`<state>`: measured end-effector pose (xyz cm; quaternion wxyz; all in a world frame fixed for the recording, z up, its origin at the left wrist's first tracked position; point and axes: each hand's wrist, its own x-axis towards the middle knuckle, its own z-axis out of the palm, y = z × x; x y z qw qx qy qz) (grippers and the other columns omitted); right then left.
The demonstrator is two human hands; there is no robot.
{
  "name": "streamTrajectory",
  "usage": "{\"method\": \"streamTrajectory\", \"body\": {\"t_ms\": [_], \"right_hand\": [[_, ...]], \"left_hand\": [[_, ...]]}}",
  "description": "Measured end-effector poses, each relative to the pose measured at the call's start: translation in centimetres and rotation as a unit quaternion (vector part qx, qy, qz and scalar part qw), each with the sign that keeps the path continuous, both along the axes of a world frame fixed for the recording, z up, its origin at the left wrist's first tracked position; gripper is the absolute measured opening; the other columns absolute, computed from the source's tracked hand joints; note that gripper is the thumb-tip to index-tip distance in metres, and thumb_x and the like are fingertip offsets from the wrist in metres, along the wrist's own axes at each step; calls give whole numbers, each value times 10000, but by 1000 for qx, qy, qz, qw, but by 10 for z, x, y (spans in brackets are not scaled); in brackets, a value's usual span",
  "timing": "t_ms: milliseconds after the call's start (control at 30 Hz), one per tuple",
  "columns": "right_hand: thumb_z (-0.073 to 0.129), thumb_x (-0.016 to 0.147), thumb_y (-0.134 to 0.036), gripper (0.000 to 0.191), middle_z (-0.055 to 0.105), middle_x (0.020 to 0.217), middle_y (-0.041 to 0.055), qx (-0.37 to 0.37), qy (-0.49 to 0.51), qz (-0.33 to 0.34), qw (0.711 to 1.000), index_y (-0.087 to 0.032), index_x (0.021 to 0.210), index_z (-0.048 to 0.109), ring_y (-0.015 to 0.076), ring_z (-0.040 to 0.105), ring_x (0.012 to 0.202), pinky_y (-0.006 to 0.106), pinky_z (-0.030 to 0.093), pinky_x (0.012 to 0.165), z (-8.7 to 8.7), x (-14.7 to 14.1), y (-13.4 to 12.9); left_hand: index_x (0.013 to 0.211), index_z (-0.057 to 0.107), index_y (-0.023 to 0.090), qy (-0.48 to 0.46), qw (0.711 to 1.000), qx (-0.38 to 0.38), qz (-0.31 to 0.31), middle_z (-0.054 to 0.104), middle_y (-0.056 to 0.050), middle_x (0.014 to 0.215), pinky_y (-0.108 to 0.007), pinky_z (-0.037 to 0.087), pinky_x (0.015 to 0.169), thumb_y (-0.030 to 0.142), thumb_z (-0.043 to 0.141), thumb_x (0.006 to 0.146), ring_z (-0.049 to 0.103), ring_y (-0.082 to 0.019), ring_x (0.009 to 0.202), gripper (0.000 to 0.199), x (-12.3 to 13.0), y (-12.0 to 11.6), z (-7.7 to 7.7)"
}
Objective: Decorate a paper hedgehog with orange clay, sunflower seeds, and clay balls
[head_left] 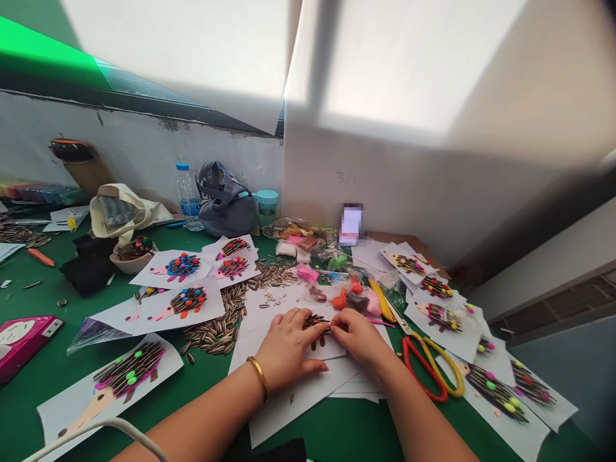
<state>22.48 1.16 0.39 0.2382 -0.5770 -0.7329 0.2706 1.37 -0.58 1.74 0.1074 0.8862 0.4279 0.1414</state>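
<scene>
The left hand lies loosely spread over the sheet, its index finger across the seed figure, which sits between both hands. The right hand is narrowed to a pinch beside the figure; whether it grips anything cannot be told. Light, steady left-finger pressure should prevent slipping.

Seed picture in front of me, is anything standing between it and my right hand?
Nothing visible does: the fingertips of your right hand are right at the edge of the seed picture. Your left hand partly covers its other side, and the scissors lie off to the right.
</scene>
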Motion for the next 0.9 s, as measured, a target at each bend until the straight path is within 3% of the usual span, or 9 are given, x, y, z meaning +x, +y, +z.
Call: {"method": "streamTrajectory", "body": {"t_ms": [467,733,900], "right_hand": [[554,805,-178,115,617,798,25,27,-60,-20,998,-192,719,629,159,572,764,252,411,689,-4,-7,0],[552,828,-244,148,634,811,29,28,-29,-15,999,-203,736,661,177,592,790,271,434,705,1,-6,-1],[471,891,-313,241,657,878,49,104,0,-69,992,-206,844,681,196,601,864,307,457,774,9,11,3]], "left_hand": [[1322,512,383,3,1000,-5,-4,501,-106,1348,-537,386,963,606,756,648,458,-348,1228,750,0,1,1],[1335,501,374,-11,1000,-16,1,489,-112,1369,-555,398,983,575,785,630,450,-357,1251,786,-3,2,-3],[1398,436,262,-84,995,-34,30,482,-136,1367,-494,403,1037,514,783,666,457,-323,1248,848,-11,11,-7]]}}
